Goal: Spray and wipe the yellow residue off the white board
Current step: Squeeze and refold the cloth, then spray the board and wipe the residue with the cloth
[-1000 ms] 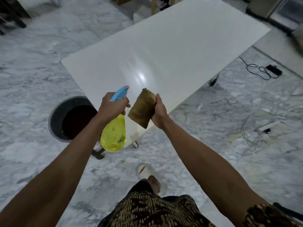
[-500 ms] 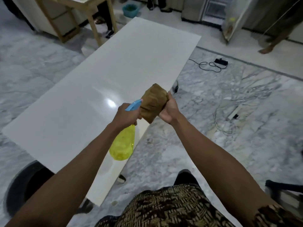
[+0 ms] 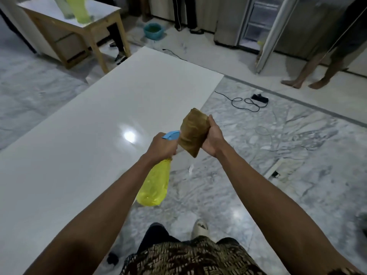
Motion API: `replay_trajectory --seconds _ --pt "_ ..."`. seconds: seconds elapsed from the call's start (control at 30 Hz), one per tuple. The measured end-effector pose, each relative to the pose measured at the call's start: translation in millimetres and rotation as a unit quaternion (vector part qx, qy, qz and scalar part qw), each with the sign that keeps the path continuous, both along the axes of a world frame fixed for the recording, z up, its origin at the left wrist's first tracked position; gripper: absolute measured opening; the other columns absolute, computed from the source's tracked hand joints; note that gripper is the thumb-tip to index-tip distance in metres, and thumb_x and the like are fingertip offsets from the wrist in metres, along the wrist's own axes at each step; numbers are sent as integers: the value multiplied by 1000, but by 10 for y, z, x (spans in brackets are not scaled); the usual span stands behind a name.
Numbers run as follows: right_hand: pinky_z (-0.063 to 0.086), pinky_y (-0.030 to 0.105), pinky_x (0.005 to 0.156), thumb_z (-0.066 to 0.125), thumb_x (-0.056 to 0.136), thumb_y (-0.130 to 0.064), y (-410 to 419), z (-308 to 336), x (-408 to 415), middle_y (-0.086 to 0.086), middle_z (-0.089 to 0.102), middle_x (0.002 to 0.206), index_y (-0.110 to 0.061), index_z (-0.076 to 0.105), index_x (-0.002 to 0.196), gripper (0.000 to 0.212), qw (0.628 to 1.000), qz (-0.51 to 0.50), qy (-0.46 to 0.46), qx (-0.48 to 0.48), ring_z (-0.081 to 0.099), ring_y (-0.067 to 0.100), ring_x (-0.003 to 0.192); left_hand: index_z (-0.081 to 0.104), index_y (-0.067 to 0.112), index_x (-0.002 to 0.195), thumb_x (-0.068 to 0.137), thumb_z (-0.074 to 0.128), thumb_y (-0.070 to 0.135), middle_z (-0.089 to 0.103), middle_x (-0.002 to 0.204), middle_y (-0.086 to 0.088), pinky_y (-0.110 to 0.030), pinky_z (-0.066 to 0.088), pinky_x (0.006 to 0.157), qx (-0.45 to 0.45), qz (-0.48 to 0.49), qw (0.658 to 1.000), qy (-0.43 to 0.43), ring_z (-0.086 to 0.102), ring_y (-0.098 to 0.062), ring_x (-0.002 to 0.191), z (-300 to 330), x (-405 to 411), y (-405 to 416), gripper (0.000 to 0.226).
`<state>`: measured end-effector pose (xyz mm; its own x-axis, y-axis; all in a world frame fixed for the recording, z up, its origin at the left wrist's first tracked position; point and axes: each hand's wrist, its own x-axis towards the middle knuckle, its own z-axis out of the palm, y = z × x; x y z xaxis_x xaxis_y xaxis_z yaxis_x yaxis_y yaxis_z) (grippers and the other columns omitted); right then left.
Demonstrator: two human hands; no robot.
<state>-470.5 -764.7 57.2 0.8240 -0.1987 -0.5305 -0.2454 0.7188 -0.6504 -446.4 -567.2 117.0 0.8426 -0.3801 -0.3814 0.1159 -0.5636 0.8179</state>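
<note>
1. The left hand (image 3: 163,145) has its fingers wrapped tight around the neck of a spray bottle (image 3: 154,185), just under the blue spray head (image 3: 171,134).
2. The bottle's yellow body hangs down and toward the person from that fist, tilted, and its lower end sits over the board's right edge where board meets floor (image 3: 248,175).
3. The blue nozzle points away from the person, almost touching the cloth (image 3: 193,132).
4. The right hand (image 3: 213,138) clamps a folded brown cloth, thumb on the near side and fingers curled round the far side; the cloth stands nearly upright in the grip, its top corner above the fingertips and its bottom corner below the palm.
5. The two hands are just beside each other, held in the air above the board's right edge, about midway along its length.
6. The board (image 3: 85,147) is a long glossy white panel lying low over the marble floor, stretching from the bottom left away to a far right corner near a black cable (image 3: 245,102).
7. A bright light reflection shows on the board just left of the left hand; no yellow residue can be made out on the surface.
8. Beyond the board's far end stands a wooden table (image 3: 95,22), and farther back a teal basin (image 3: 154,31) sits on the floor.
9. Another person's bare legs (image 3: 309,74) stand at the upper right.
</note>
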Motion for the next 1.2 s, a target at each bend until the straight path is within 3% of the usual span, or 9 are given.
replay_trajectory --seconds 0.07,0.33,0.5,0.6,0.7,0.87,0.97,1.1,1.2 --pt "56 44 91 34 101 -62 -284 21 131 12 71 122 -12 70 119 64 1000 -5 3 6 69 28 112 73 11 97 98 63 11 62 69 -9 -19 46 46 -2 8 1000 17 54 -18 57 23 119 -309 11" --pt "43 53 110 44 94 -69 -1082 -324 887 16 63 135 -10 62 133 73 995 -64 14 76 61 34 124 75 27 109 79 60 28 73 90 -27 -38 55 68 -29 -22 999 20 64 -27 66 -146 1033 -1257 34" --pt "46 54 107 50 91 -69 -1525 -518 1222 14 64 134 -13 59 136 73 990 -113 38 70 62 33 123 72 33 118 91 58 10 78 98 -24 -25 54 57 -16 -77 997 -9 63 -10 51 -311 1724 -1859 38" --pt "46 53 107 57 87 -68 -1793 -699 1399 14 68 127 -11 63 130 72 989 -116 67 61 64 32 120 74 26 115 82 59 22 78 100 -15 -22 55 53 -6 -92 996 12 67 -16 57 -430 2011 -2222 36" --pt "50 49 104 50 96 -59 -2112 -867 1611 12 72 115 -11 68 115 55 985 -106 138 -5 67 28 109 76 15 119 78 57 23 78 90 -6 -32 59 62 8 -101 994 42 74 -30 72 -473 2232 -2537 46" --pt "48 45 106 41 99 -61 -2854 -1075 2203 12 60 137 -11 51 141 66 969 -72 210 -111 60 30 119 69 38 123 80 58 18 74 74 0 -33 59 63 4 -80 996 44 75 -46 92 -635 2685 -3193 48" --pt "43 30 101 35 103 -55 -3403 -1145 2629 5 51 142 -13 42 148 62 958 -87 200 -186 52 24 127 70 32 122 92 59 5 71 78 -2 -26 57 55 -8 -61 997 50 75 -40 88 -725 2935 -3579 42" --pt "47 32 93 33 102 -56 -3984 -1218 3421 4 64 112 -12 57 134 60 926 -110 149 -328 59 21 102 67 27 126 98 54 -4 64 84 -6 -23 54 50 -32 -33 998 31 74 -25 81 -799 3419 -4086 43" --pt "49 37 98 30 100 -58 -4138 -1409 4004 9 65 127 -21 51 141 59 878 -76 105 -460 61 27 115 64 32 128 103 51 -4 63 81 -4 -22 54 49 -31 -30 999 0 72 -15 74 -879 3744 -4387 45"
